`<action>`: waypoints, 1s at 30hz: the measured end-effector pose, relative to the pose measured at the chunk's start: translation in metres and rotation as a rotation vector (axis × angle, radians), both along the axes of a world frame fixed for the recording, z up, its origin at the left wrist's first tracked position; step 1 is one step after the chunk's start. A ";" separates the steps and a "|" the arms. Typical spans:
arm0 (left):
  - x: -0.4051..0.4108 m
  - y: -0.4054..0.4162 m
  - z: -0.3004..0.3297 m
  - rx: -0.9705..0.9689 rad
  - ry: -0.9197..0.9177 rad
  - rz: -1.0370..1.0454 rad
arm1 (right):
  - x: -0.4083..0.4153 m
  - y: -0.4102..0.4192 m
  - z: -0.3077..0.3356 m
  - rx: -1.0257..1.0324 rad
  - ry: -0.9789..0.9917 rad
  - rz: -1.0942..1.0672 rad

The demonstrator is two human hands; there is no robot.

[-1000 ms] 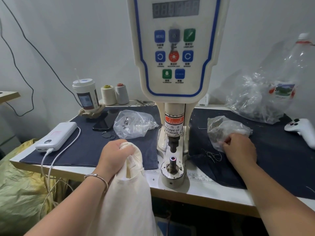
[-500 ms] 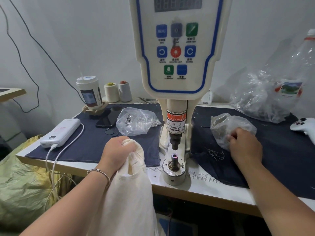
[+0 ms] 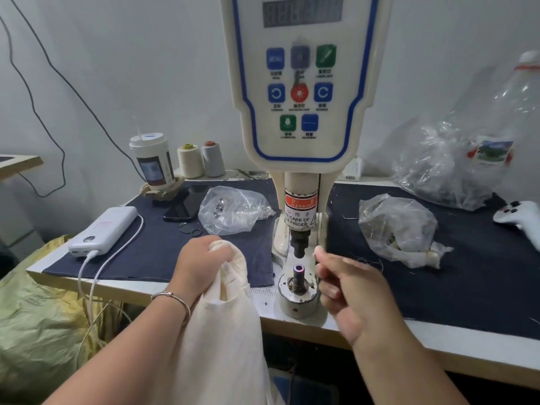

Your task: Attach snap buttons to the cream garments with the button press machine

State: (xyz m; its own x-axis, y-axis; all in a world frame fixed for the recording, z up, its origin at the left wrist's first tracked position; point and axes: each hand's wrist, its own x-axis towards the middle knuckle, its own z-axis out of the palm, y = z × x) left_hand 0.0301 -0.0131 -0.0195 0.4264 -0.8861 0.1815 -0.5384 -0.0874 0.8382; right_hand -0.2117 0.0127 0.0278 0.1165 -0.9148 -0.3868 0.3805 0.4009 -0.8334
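The cream garment (image 3: 228, 331) hangs below the table's front edge, and my left hand (image 3: 201, 258) grips its bunched top just left of the button press machine (image 3: 301, 112). The lower die post (image 3: 298, 270) stands bare under the upper punch (image 3: 299, 244). My right hand (image 3: 356, 290) hovers just right of the die, blurred, with thumb and forefinger pinched on a small pale piece that looks like a snap button (image 3: 318, 250). A clear bag of snap parts (image 3: 397, 226) lies on the dark cloth to the right, another bag (image 3: 233, 209) to the left.
On the left sit a white power bank (image 3: 102, 232) with its cable, a phone (image 3: 187, 206), a lidded cup (image 3: 152, 162) and two thread cones (image 3: 201, 159). A large plastic bag (image 3: 455, 165) and a white game controller (image 3: 520, 214) lie at the far right.
My right hand left the right-hand bag and moved left and toward me to the die, fingers now pinched. My left hand still holds the garment in the same place.
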 end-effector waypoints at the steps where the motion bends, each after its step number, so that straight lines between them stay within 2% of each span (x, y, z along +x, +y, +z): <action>1: 0.000 0.000 0.000 0.000 -0.003 0.001 | 0.005 0.001 0.002 0.062 -0.065 0.008; 5: 0.001 -0.001 0.000 0.006 0.020 -0.008 | 0.017 0.002 0.009 0.212 -0.190 0.023; 11: 0.003 -0.001 -0.002 0.017 0.014 -0.006 | 0.016 0.003 0.011 0.304 -0.299 0.054; 25: 0.003 -0.002 -0.002 0.022 0.036 -0.018 | 0.015 0.021 0.010 0.372 -0.616 -0.034; 30: 0.002 -0.001 0.000 0.026 0.050 -0.016 | 0.019 0.023 0.011 0.353 -0.649 -0.039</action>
State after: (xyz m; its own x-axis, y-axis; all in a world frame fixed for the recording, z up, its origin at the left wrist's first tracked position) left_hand 0.0325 -0.0143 -0.0197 0.4199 -0.8972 0.1367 -0.4975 -0.1015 0.8615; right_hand -0.1929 0.0353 0.0392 0.3915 -0.7570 -0.5231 0.7724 0.5794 -0.2603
